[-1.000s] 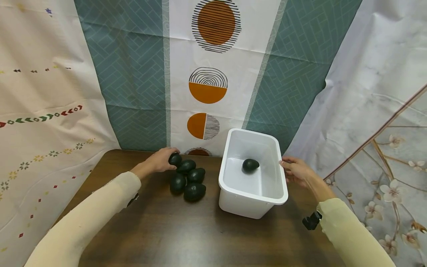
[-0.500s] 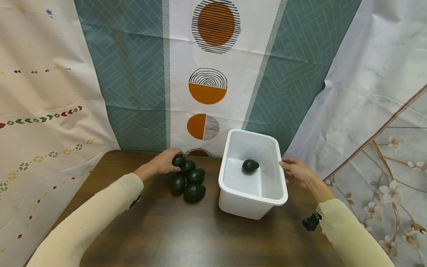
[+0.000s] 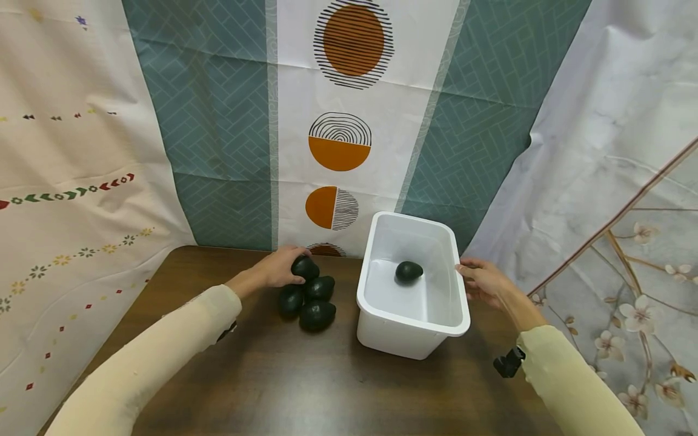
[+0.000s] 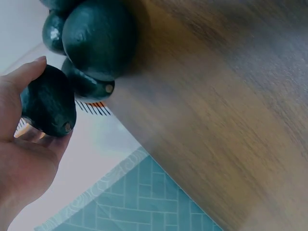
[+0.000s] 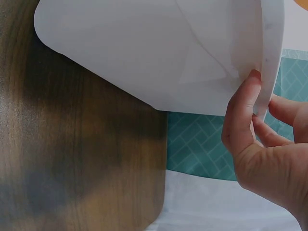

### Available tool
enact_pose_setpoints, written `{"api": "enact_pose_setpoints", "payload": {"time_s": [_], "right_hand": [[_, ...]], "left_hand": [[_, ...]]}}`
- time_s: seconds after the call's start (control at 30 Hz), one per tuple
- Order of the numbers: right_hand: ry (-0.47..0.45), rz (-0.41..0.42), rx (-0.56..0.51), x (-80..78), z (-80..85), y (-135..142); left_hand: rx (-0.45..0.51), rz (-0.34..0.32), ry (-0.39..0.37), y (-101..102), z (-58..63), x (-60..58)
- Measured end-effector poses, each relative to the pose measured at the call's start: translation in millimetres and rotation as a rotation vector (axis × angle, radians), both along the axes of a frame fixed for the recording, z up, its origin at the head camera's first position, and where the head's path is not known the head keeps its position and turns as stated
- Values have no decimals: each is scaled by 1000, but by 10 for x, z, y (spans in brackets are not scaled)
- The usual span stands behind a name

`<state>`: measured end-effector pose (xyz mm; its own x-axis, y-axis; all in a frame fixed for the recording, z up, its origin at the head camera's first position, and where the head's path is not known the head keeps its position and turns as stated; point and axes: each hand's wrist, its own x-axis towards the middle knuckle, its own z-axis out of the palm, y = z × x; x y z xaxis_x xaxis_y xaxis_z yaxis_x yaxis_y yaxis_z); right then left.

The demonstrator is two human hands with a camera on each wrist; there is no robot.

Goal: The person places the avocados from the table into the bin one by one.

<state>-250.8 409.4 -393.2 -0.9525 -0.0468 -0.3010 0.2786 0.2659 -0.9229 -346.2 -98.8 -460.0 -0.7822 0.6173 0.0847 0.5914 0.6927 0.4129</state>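
Note:
My left hand (image 3: pixel 282 267) grips a dark green avocado (image 3: pixel 306 267) at the back of a small cluster. Its thumb and fingers curl round that avocado (image 4: pixel 49 102) in the left wrist view. Close beside it on the table sit several more avocados (image 3: pixel 317 315), nearly touching one another; the held one hides part of the cluster in the head view. To the right stands a white plastic bin (image 3: pixel 376 307) with one avocado (image 3: pixel 409 272) on its floor. My right hand (image 3: pixel 484 281) pinches the bin's right rim (image 5: pixel 270 53) between thumb and fingers.
The brown wooden table (image 3: pixel 272 375) reaches back to a patterned curtain (image 3: pixel 229 151) behind the avocados and bin. A floral curtain (image 3: pixel 616 303) hangs along the right side, and an embroidered one (image 3: pixel 82 242) along the left.
My left hand has moved right with its avocado, which now covers the rear avocado of the cluster in the head view. The right hand and the bin stay put.

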Motion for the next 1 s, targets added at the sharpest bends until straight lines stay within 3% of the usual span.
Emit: {"api": "enact_pose_setpoints", "payload": {"time_s": [0.3, 1.0], "right_hand": [[-11, -10, -13, -13, 7, 21], [-22, -13, -17, -5, 1, 20]], "left_hand": [[21, -39, -7, 165, 79, 73], [8, -89, -18, 451, 77, 149]]}}
